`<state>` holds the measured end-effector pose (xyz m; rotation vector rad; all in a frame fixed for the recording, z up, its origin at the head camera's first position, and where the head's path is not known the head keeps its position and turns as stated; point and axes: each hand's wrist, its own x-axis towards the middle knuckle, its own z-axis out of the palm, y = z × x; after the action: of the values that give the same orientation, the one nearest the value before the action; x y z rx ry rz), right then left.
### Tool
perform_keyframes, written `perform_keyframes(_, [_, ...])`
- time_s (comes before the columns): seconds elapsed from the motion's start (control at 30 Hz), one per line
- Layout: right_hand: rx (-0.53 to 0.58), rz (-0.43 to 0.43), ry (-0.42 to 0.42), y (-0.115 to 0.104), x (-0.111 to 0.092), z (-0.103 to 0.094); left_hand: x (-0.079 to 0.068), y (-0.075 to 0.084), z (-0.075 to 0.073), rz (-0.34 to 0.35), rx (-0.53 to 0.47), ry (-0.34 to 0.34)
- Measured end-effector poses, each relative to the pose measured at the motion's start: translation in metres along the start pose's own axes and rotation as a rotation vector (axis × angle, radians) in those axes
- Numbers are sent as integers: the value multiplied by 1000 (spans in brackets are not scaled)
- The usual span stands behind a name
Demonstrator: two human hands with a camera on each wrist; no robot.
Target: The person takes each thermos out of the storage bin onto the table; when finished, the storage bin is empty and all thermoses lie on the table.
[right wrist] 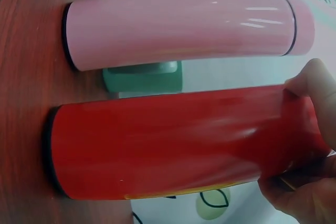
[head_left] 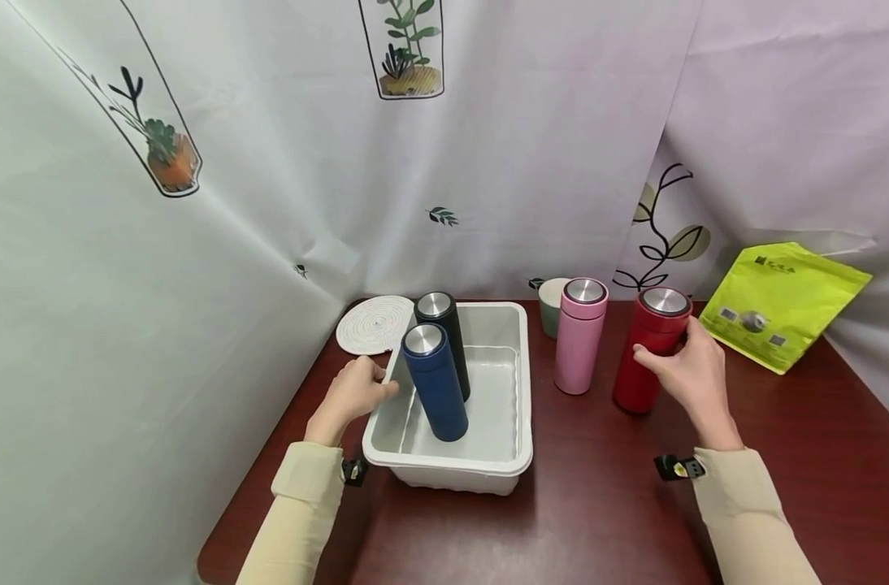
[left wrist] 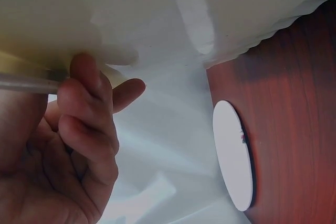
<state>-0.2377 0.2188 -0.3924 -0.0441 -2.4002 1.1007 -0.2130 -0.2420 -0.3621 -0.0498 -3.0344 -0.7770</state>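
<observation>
Pouch [head_left: 787, 309] bears illegible print [head_left: 779, 266]; right grip [head_left: 696, 375] holds red flask [right wrist: 163, 145].

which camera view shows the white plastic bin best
The head view: it shows the white plastic bin from above, nearly whole, with its rim and inside. The left wrist view catches only part of its wall, close up, beside the left hand; the right wrist view shows none.

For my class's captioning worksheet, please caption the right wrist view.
A right hand holds a red bottle near its top, beside a pink bottle.
</observation>
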Motion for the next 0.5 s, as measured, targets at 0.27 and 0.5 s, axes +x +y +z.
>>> perform_keyframes(0.27, [12,33,24,10,5,5,-1,-1,4,-8,-17,-8])
perform_keyframes(0.5, [29,44,-7,13,8,9,1,-1,1,-16,-43,-1])
